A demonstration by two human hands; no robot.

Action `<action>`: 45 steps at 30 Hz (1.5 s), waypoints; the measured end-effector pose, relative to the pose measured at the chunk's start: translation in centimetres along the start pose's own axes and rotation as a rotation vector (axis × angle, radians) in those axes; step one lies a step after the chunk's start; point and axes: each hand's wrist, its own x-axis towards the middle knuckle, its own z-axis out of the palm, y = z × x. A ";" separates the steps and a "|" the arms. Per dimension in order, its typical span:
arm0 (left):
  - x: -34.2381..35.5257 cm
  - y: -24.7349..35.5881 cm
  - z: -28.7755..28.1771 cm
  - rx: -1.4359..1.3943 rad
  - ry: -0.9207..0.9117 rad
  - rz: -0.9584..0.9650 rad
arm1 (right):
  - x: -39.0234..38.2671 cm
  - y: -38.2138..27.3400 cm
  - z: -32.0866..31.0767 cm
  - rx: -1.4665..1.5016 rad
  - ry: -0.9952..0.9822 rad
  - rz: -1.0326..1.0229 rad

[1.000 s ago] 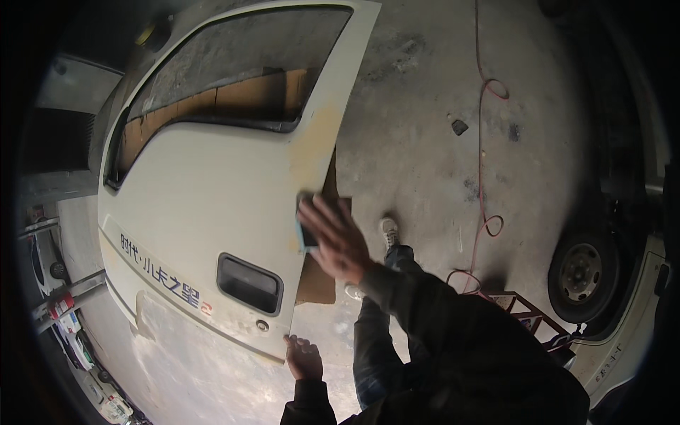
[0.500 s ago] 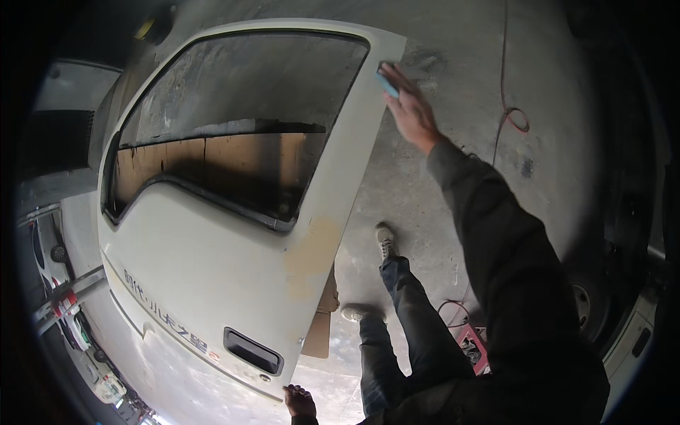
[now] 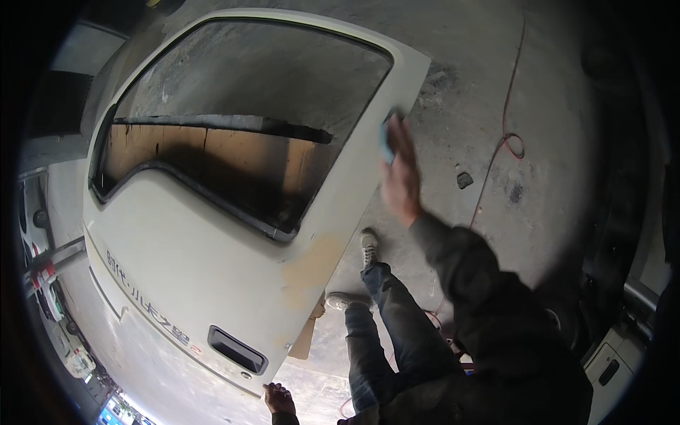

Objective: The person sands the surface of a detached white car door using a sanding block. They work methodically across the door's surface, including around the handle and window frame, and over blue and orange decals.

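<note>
Pad (image 3: 387,140) mostly out of sight beneath the blurred right hand (image 3: 401,171).

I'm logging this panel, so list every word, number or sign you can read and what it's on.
White door: a row of dark lettering along its lower part; wording not copied here.
Same door: one small red character at the row's end, near the handle; also not copied.
Blue-and-white patch, lower left: too blurred to read.
</note>
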 end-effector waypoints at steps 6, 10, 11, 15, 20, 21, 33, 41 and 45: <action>2.1 1.3 -0.3 0.643 0.236 -0.088 | -11.7 -9.0 -4.3 0.568 -0.130 0.166; -5.5 6.3 12.8 1.315 -0.105 0.358 | -13.2 -4.1 -6.2 1.219 0.354 1.019; -8.5 7.2 19.5 1.361 -0.103 0.295 | -12.1 -3.0 -7.3 1.410 0.462 1.028; -9.9 7.4 38.7 1.341 -0.451 1.274 | -7.4 0.2 -7.6 1.547 0.344 1.026; -8.5 1.4 58.5 1.550 -0.840 1.563 | -3.4 5.3 -3.2 1.390 0.396 1.079; -7.7 0.2 60.3 1.588 -0.831 1.632 | -3.1 5.8 -2.0 1.355 0.387 1.079; -5.8 -2.0 62.1 1.669 -0.674 1.540 | 11.1 9.6 1.4 0.844 0.489 0.524; -6.4 -1.3 61.9 1.711 -0.634 1.473 | 8.5 5.3 -1.0 1.066 0.330 0.927; -6.1 -1.6 62.2 1.717 -0.620 1.477 | 5.8 2.9 0.8 1.096 0.527 0.825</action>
